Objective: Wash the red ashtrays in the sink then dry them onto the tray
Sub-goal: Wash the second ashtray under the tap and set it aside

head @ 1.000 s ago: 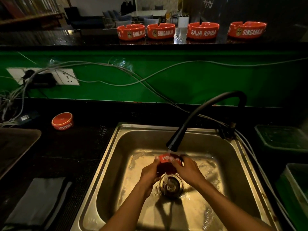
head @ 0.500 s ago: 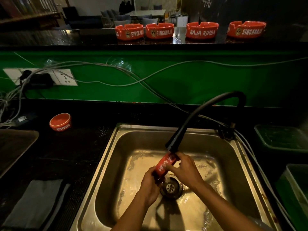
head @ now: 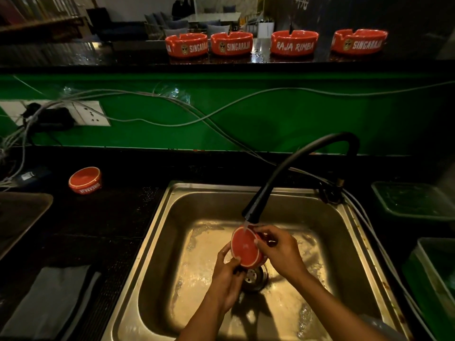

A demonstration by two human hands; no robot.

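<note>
Ashtray (head: 246, 248) is sitting at lower centre under the tap (head: 251, 212), over the sink (head: 172, 217). Left hand (head: 227, 276) is gripping its lower rim, right hand (head: 278, 249) pinching the upper edge. Likely rigid, wet, slippery, breakable; opposite-rim holds are looking safest.

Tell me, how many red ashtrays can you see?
6. Four stand in a row on the upper ledge. One lies upside down on the counter left of the sink. One is held in both hands under the tap. More may be hidden.
</note>
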